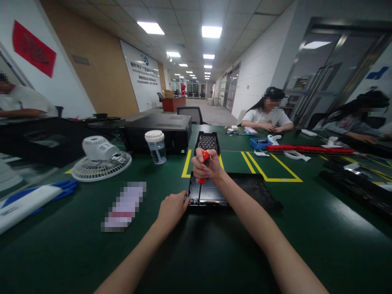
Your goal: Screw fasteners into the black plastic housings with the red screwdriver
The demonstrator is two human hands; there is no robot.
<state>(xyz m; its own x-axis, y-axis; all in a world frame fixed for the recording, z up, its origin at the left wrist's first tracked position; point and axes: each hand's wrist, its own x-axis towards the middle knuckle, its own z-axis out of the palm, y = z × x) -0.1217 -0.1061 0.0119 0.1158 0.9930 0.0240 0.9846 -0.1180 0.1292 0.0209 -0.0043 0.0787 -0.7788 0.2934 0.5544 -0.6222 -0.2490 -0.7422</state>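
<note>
My right hand (208, 165) is wrapped around the red and black handle of a screwdriver (201, 180). Its thin shaft points down, and the tip meets the near left part of a flat black panel (251, 190) with raised edges. At the panel's left end, my left hand (173, 206) grips the edge between thumb and fingers. Just beyond the panel stands a black tray (208, 141) with several small shiny round parts in it.
To the left are a white fan head (101, 159), a lidded cup (156, 147), a pixelated flat item (125, 206) and blue-and-white gloves (36, 200). A black case (159, 126) stands behind. Right are a blue box (260, 143) and black parts (352, 196). Other people sit around the table.
</note>
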